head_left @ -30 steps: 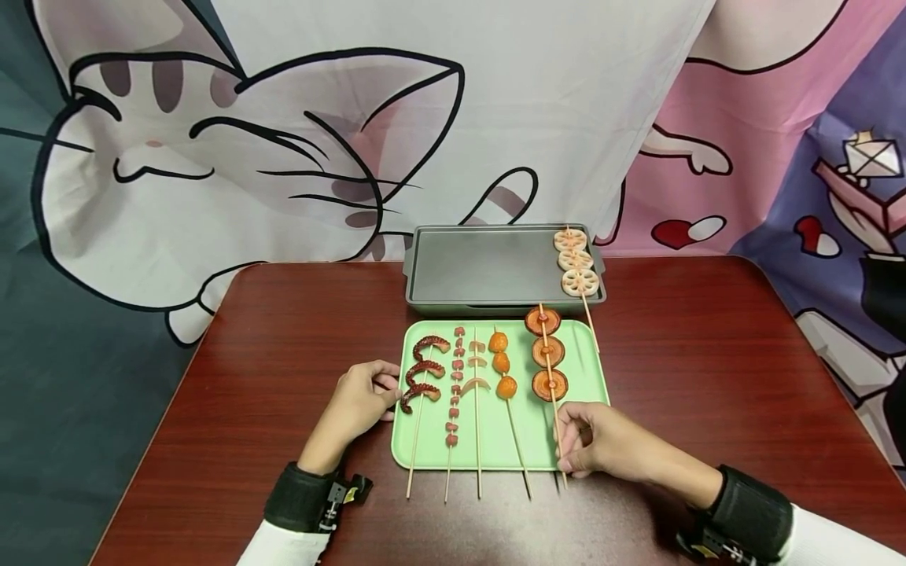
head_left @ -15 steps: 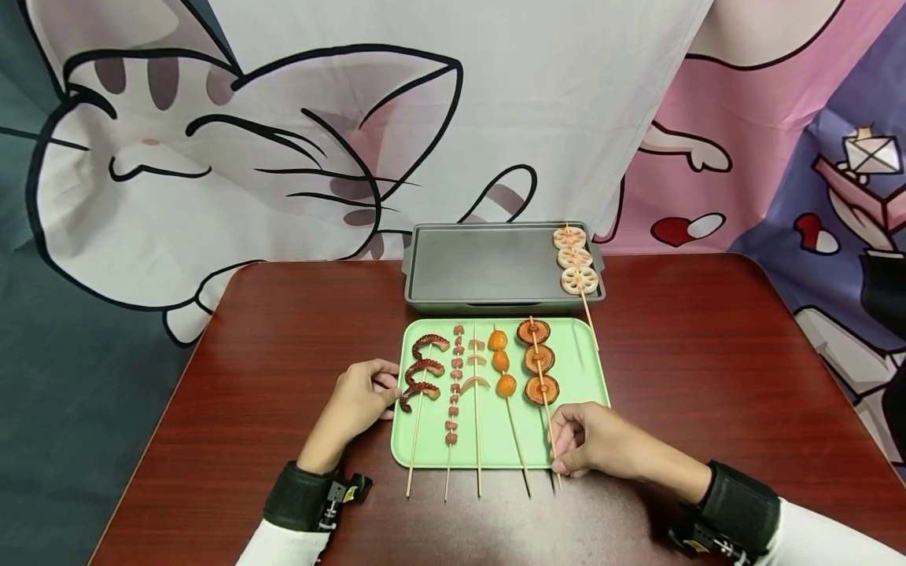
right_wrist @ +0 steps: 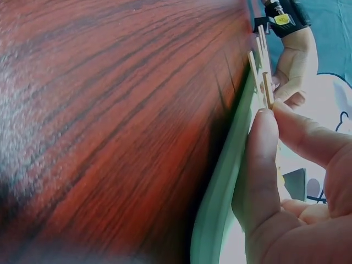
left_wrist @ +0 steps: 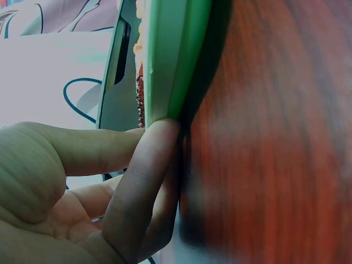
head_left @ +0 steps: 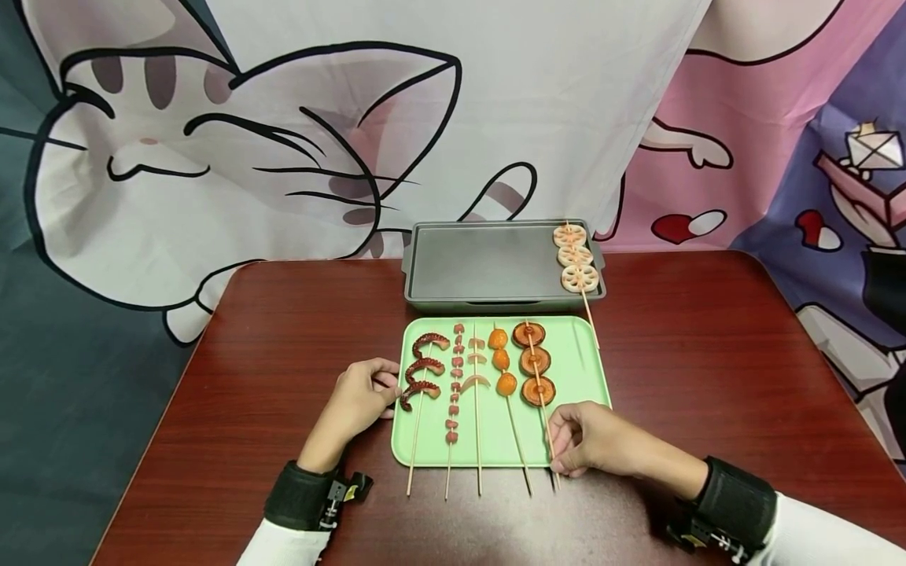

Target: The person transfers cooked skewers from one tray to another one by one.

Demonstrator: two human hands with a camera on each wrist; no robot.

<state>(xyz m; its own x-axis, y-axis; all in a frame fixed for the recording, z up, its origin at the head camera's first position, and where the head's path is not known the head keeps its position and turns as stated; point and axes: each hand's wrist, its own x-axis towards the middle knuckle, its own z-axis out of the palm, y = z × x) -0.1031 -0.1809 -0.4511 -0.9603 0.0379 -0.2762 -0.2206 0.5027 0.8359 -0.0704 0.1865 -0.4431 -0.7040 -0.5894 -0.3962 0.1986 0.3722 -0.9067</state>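
A green tray (head_left: 580, 369) lies mid-table with several skewers side by side. My right hand (head_left: 555, 450) pinches the stick of the mushroom skewer (head_left: 535, 362) near its lower end; the three mushroom slices lie on the tray beside the orange-ball skewer (head_left: 502, 361). In the right wrist view, thumb and forefinger (right_wrist: 261, 137) close on the stick (right_wrist: 266, 82) above the tray's rim (right_wrist: 220, 198). My left hand (head_left: 388, 397) rests at the tray's left edge by the octopus skewer (head_left: 423, 368). In the left wrist view, its fingertips (left_wrist: 159, 132) press the tray's rim (left_wrist: 176, 55).
A grey grill pan (head_left: 481, 263) stands behind the tray, with a lotus-root skewer (head_left: 575, 258) across its right end, the stick overhanging toward the tray. The dark red table (head_left: 283, 330) is bare to both sides. A cartoon-print cloth hangs behind.
My right hand has drawn the mushroom skewer to the left and slightly nearer, so it now lies close beside the orange-ball skewer. The left hand has not moved.
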